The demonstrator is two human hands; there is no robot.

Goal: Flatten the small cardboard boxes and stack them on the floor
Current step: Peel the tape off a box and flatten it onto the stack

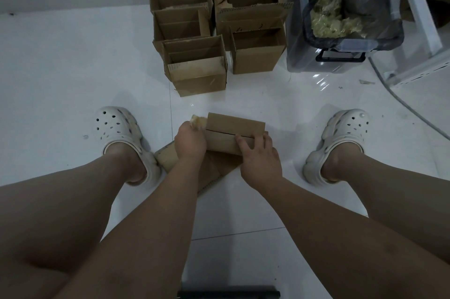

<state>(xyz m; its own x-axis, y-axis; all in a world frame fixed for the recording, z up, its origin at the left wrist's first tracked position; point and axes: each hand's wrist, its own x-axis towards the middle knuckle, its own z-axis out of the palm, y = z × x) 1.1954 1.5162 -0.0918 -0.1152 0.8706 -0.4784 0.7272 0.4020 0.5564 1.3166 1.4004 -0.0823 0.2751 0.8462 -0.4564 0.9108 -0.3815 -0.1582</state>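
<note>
White floor tiles [73, 67] underlie both hands, left hand [191, 143] and right hand [259, 155] gripping one cardboard box [233, 134].

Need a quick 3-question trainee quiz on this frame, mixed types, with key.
1. True or false: the box under both hands is already lying flat on the stack.
2. Which hand rests fingers on top of the box? A) left hand B) right hand
3. Fill in: the open boxes still to be flattened stand in two rows beside a clear ____ lined with a dark bag.

Key:
1. False. It still has its closed top seam and sits on the flattened cardboard.
2. B. The left hand grips the box's end.
3. bin.
</note>
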